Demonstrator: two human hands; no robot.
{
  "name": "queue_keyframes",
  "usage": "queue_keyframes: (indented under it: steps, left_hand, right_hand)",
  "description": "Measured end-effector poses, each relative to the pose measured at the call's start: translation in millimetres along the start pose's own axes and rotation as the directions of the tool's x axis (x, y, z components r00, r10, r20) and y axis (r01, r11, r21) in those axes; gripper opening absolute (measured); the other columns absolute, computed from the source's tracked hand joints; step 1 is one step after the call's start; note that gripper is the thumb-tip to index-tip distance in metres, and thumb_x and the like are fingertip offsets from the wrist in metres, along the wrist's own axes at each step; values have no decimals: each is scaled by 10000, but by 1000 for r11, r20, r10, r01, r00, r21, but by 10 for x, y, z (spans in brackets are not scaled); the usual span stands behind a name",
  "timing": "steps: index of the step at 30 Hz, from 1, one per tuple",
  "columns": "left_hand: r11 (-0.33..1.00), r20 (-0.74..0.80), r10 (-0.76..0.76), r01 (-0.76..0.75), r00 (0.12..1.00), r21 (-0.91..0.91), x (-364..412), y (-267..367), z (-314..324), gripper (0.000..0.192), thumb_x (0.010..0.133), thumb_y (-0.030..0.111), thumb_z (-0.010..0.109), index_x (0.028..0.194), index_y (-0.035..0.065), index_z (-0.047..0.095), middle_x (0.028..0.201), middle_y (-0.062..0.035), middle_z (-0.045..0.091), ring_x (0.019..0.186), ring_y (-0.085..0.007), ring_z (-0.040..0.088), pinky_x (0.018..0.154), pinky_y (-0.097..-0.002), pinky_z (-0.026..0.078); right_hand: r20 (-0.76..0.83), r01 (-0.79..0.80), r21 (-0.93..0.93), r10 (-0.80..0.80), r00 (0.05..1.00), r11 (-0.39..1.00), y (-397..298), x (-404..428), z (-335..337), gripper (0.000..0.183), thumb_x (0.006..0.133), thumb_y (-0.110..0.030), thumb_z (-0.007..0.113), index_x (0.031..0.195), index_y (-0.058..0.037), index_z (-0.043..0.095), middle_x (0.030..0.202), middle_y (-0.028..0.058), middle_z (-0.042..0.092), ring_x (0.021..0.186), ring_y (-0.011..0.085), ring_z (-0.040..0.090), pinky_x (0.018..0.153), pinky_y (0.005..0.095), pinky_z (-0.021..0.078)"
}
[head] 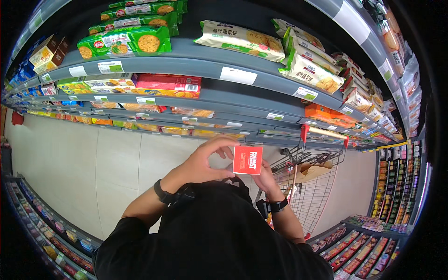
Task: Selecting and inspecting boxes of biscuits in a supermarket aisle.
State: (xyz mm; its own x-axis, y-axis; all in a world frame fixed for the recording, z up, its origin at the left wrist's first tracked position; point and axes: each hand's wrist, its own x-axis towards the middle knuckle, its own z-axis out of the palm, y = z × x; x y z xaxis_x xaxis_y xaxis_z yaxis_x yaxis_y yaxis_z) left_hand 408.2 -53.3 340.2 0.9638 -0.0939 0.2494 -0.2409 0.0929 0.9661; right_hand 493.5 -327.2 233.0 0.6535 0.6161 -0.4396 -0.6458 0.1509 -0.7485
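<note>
A small red carton (247,160) with white edges and printed writing is held up in front of my body, one face toward the camera. My left hand (204,159) has its thumb and index finger at the two left corners of that face. Behind the right side of the carton, my right hand (266,178) grips it, its fingers mostly hidden. A black band circles each wrist. Beyond the hands runs a shelf unit (175,63) stocked with packaged biscuits, among them green packs (124,42) and cream-coloured packs (241,38).
A wire shopping cart (311,196) stands close on my right, with a brown paper bag (313,171) in it. Flat red boxes (168,85) lie on a lower shelf. More stocked shelves (45,231) line the lower left, and others (395,182) the right. Pale floor tiles (115,157) extend left.
</note>
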Motion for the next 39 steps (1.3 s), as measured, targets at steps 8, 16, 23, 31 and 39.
queue_keyframes:
  steps: [8, 16, 23, 31, 39]
  left_hand:
    - [973, -10, 206, -203, 979, 108, 17, -21, -59, 444, 705, 104, 819, 1109, 90, 633, 1317, -141, 516, 1015, -214, 575, 883, -339, 470]
    - [973, -10, 212, -210, 977, 91, -35, -15, -138, 310, 711, 73, 803, 996, 85, 681, 1309, -145, 515, 951, -198, 590, 864, -346, 478]
    - [985, 8, 173, -173, 985, 7, -59, -41, -156, 225, 729, 55, 791, 937, 71, 707, 1315, -130, 489, 937, -181, 570, 826, -324, 476]
    - [985, 8, 170, -169, 985, -31, -20, -86, -181, 234, 725, 55, 803, 944, 72, 722, 1292, -126, 488, 940, -185, 566, 820, -319, 478]
    - [989, 25, 146, -145, 989, -37, 42, -140, -209, 241, 710, 57, 821, 932, 73, 728, 1270, -117, 483, 951, -187, 565, 825, -320, 479]
  right_hand:
    - [-13, -44, -49, 44, 999, 998, -28, 30, 181, 410, 1015, -245, 477, 1344, 1, 459, 1270, 115, 574, 1157, 228, 576, 972, 382, 467]
    - [-27, -64, -84, 62, 998, 994, -26, 143, 158, 416, 1008, -227, 494, 1352, 1, 446, 1284, 116, 565, 1170, 225, 566, 985, 380, 456]
    - [-86, -103, -64, 97, 992, 993, -15, 212, 133, 353, 1001, -209, 506, 1293, -14, 475, 1248, 91, 586, 1123, 202, 584, 942, 360, 468]
    - [-73, -101, -58, 97, 993, 993, 4, 254, 67, 328, 1001, -211, 508, 1277, -34, 491, 1202, 69, 605, 1085, 178, 598, 930, 344, 470]
    - [-88, -104, -70, 98, 991, 992, -20, 280, 68, 319, 998, -207, 516, 1264, -31, 510, 1187, 68, 611, 1069, 172, 604, 921, 330, 479]
